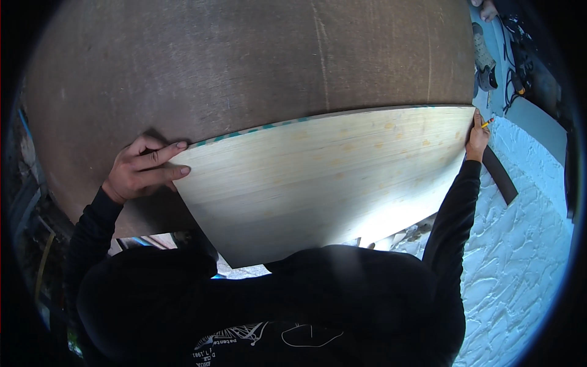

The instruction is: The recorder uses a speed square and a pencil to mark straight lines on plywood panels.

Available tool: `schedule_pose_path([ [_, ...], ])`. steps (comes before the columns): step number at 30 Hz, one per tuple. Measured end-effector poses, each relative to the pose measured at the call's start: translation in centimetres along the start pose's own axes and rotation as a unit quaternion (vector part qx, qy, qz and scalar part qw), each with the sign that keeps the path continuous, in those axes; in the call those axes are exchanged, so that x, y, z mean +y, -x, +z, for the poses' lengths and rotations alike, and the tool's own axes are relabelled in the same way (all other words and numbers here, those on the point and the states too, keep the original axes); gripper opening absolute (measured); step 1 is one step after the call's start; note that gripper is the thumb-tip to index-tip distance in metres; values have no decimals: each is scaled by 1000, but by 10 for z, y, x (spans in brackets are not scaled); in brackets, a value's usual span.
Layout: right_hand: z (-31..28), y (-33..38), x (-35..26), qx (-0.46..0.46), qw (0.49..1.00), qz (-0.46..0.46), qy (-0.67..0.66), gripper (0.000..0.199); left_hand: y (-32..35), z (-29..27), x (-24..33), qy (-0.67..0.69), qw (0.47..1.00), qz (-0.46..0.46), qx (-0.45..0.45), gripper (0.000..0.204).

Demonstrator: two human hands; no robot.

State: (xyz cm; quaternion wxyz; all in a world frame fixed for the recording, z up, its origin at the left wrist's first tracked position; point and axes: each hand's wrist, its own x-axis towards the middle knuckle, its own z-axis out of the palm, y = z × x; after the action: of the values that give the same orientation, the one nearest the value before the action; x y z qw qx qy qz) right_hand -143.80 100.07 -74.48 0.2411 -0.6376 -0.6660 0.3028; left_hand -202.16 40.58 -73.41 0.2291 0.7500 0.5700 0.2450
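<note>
A wide, pale wooden board (330, 165) rests with its far part on a large brown plywood sheet (244, 67); its near edge hangs out toward my body. Green marks dot its far edge. My left hand (143, 166) grips the board's far left corner, index finger along the top and fingers partly hidden beneath. At the far right corner, my right hand (477, 139) holds the short edge. A yellow pencil (487, 123) sticks out from that same hand.
Rough white plaster-like surface (520, 263) spreads at the right, with a dark strip (500, 175) against it. On a bluish ledge lie a grey-and-black object (484, 58) and an orange-handled tool (518, 84) among cables. Someone's bare skin (487, 10) shows at top right.
</note>
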Motion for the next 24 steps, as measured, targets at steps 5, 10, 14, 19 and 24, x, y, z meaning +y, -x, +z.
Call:
schedule_pose_path([
  [5,0,2,2,17,1000,7,-5,49,2,2,-1,0,1000,-3,-8,50],
  [10,1,1,2,17,1000,10,-8,49,5,3,-2,-3,1000,-13,0,49],
  [14,2,3,2,30,999,9,-1,50,5,2,-1,-16,1000,-10,-6,49],
  [19,0,2,4,26,1000,7,-2,50,7,4,-1,-16,1000,-11,2,47],
  [24,4,4,-1,19,1000,3,-15,47,10,2,-1,-12,1000,-15,-16,48],
])
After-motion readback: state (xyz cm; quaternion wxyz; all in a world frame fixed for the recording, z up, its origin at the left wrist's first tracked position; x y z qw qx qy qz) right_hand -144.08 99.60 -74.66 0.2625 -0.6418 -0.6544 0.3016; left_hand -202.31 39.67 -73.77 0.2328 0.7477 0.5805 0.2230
